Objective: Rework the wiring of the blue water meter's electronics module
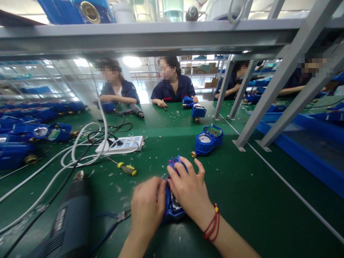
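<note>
Lying between both hands at the near middle of the green table (242, 200): one blue water meter (172, 209), body largely covered, with its far end and part of its face showing.

- Left hand (147, 206): fingers curled together and pressed against the meter's left flank.
- Right hand (189, 190): fingers spread apart and draped over the meter's top and far end, holding it down; red bracelet (212, 225) at the wrist.
- Handling, as judged: rigid moulded casing, probably on a metal body, so likely heavy for its bulk and unyielding. The smooth shell may slip, and the dial window looks like the fragile part. Best taken by the flanks of the casing, palms clear of the face.
- Nearby: second meter (208, 139) just beyond, dial up, brass fitting toward the viewer; screwdriver (127, 168) with yellow-and-black handle to the left; white power strip (120, 145) among looped white cable (80, 150); dark heat gun (71, 218) at near left.
- Far side: seated co-workers in dark blue with meters of their own.
</note>
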`<action>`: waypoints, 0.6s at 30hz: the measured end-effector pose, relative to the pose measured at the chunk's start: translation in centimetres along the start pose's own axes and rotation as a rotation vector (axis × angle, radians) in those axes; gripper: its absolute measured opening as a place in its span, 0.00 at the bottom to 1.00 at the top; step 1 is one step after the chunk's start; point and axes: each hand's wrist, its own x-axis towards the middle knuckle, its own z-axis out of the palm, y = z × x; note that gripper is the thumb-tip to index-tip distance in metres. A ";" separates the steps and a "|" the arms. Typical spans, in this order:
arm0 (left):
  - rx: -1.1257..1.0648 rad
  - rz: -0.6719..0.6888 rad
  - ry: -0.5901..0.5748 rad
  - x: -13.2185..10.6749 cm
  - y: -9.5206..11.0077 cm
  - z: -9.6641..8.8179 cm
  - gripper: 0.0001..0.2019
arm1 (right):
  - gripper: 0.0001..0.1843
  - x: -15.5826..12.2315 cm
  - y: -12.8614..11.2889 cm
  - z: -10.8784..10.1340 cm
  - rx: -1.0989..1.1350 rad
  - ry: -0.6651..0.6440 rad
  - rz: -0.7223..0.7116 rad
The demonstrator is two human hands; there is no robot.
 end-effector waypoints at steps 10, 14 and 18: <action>0.032 0.071 0.012 0.2 0.1 0.3 0.05 | 0.07 -1.2 1.0 0.2 -0.069 0.119 -0.093; -0.008 0.158 -0.046 0.1 0.2 0.2 0.08 | 0.08 -1.4 1.1 0.2 -0.051 0.158 -0.110; -0.005 0.169 -0.047 0.2 0.6 0.2 0.09 | 0.09 -1.8 1.3 0.2 -0.031 0.193 -0.115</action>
